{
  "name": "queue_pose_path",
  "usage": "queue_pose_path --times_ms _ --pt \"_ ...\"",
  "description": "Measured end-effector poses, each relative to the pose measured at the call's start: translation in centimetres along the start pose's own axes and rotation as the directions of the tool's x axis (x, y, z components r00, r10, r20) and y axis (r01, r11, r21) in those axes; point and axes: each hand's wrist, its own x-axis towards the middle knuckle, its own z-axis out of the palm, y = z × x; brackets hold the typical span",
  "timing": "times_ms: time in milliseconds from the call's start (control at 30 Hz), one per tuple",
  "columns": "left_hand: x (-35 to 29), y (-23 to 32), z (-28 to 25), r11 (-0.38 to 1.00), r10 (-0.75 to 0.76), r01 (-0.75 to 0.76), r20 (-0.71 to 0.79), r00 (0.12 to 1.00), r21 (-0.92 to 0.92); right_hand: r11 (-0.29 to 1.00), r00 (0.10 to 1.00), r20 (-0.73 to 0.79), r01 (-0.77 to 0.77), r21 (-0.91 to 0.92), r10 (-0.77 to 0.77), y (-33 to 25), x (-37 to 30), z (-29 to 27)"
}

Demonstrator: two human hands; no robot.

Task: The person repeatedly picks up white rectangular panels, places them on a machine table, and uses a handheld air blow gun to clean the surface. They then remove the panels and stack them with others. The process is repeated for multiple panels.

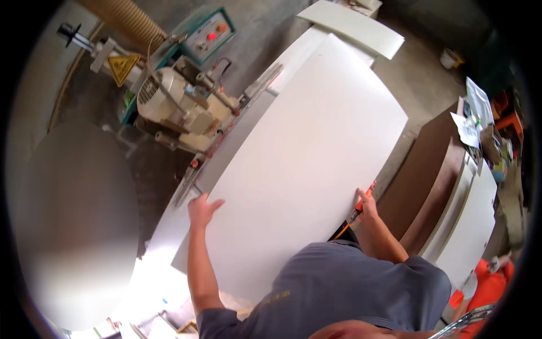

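Observation:
A large white board (305, 141) lies flat in front of me, slanting from the lower left to the far right. My left hand (206, 211) grips its left edge, thumb spread over the top face and the other fingers partly hidden at the edge. At the board's right edge, my right hand (367, 205) is closed around a slim orange-red hand tool (359, 207) with an orange hose or cord at its lower end. The hand partly covers the tool, so its exact kind is unclear. One finger or the thumb reaches to the board's edge.
Left of the board stands a machine with a motor (164, 96), a ribbed hose (127, 22) and a green control box (208, 35). More white panels (355, 28) lie at the far end. Brown and white boards (429, 175) are stacked on the right, beside a cluttered shelf.

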Motion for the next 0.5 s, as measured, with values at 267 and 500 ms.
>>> queue_pose_path --times_ms 267,500 --pt "13.2 -2.7 10.3 0.995 -0.034 0.026 0.085 0.996 0.101 0.999 0.998 -0.054 0.011 -0.032 -0.013 -2.5 7.2 2.9" --pt "18.6 -6.7 14.9 0.991 -0.105 0.091 0.143 0.984 0.102 0.998 0.998 -0.039 -0.041 -0.056 0.039 -1.8 14.1 4.7"
